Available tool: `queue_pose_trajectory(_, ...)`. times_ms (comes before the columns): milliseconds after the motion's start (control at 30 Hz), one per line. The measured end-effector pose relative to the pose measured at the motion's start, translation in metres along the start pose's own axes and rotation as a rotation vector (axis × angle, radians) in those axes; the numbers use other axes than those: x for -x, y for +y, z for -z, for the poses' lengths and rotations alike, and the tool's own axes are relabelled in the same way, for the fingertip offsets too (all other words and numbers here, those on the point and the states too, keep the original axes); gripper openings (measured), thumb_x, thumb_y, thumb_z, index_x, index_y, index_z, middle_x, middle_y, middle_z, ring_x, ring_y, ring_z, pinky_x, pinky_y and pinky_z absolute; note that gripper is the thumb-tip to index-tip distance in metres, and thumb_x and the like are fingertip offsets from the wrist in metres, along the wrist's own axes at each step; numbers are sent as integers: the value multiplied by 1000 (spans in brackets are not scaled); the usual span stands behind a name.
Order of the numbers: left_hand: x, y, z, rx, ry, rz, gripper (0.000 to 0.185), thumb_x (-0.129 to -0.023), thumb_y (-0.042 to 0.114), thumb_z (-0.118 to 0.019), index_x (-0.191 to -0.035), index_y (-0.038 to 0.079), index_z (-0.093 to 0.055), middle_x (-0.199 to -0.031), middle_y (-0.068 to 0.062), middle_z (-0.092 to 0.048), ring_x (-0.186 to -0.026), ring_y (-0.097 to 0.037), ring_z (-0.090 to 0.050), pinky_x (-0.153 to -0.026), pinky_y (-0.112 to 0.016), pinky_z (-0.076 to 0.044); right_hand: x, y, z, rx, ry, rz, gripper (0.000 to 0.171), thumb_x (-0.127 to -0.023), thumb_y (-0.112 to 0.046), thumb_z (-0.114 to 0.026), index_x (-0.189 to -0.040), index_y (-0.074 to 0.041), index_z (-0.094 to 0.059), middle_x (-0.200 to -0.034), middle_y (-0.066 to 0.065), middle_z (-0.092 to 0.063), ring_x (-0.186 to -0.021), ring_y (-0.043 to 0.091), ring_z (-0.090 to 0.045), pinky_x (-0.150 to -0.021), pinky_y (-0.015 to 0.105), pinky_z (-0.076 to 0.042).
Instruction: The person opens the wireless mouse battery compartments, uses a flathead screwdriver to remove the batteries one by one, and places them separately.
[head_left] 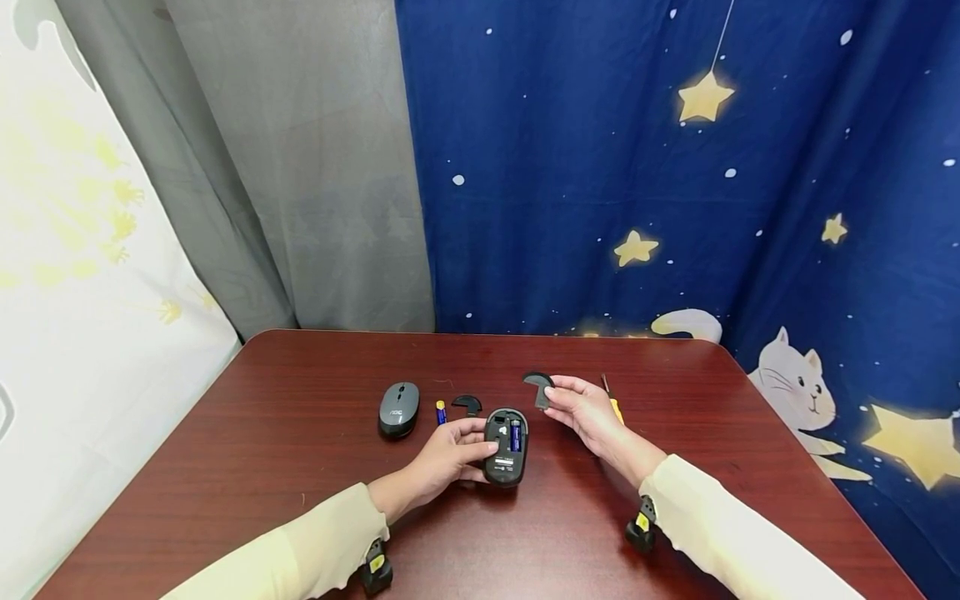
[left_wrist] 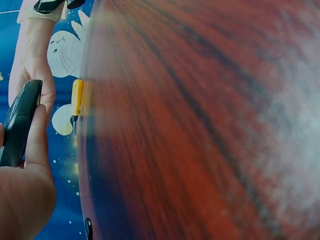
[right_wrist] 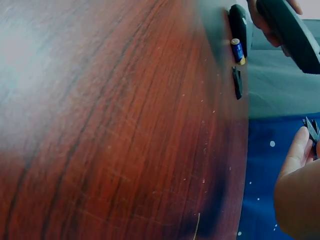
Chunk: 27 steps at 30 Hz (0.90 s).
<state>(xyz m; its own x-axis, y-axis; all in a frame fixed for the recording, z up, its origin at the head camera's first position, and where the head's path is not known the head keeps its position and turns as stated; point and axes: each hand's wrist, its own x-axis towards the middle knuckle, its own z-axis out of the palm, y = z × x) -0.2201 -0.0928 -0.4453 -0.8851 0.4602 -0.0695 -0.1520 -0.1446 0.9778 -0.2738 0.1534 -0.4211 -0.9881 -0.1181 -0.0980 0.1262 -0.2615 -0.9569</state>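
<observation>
Wireless mouse (head_left: 510, 457), gripped underside-up above the table (head_left: 300, 425) by the left hand (head_left: 448, 454), could shed its uncovered blue battery (head_left: 516, 435) if tilted too far, while the right hand (head_left: 588, 410) pinches a dark cover (head_left: 541, 390).

Two mice (head_left: 506, 471), two batteries (head_left: 515, 435), two covers (head_left: 540, 381), one screwdriver (left_wrist: 77, 97).

Obstacle just beyond left grip (head_left: 444, 458): battery (head_left: 441, 412)
</observation>
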Motion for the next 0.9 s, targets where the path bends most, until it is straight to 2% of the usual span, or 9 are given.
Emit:
queue_pose_trajectory(300,2,1,-1,-1,4,4,51,-92,10,-66,-135,-7,-45,-117,-19,-63,-93,-25,-68,-72,-40,-58,0,6,3,56,27,-2,28,-91,3,-63,-118,8,-58,-86,2,-69,-74,12,-67,-73,29,-57)
queue_pose_trajectory(500,3,1,-2,-5,8,8,51,-92,9,-66,-135,-8,-44,-116,-19,-63,-93,-25,-68,-72,-40,-58,1,11,1,82,45,-37,31,-91,4,-63,-121,9,-55,-84,2,-68,-74,11,-66,-71,28,-57)
queue_pose_trajectory(900,7,0,-4,-10,3,17,51,-92,9,-65,-135,-9,-44,-114,-18,-64,-94,-23,-67,-72,-38,-58,-2,22,-5,149,75,-37,31,-90,5,-63,-119,11,-56,-87,5,-67,-74,11,-64,-68,28,-57)
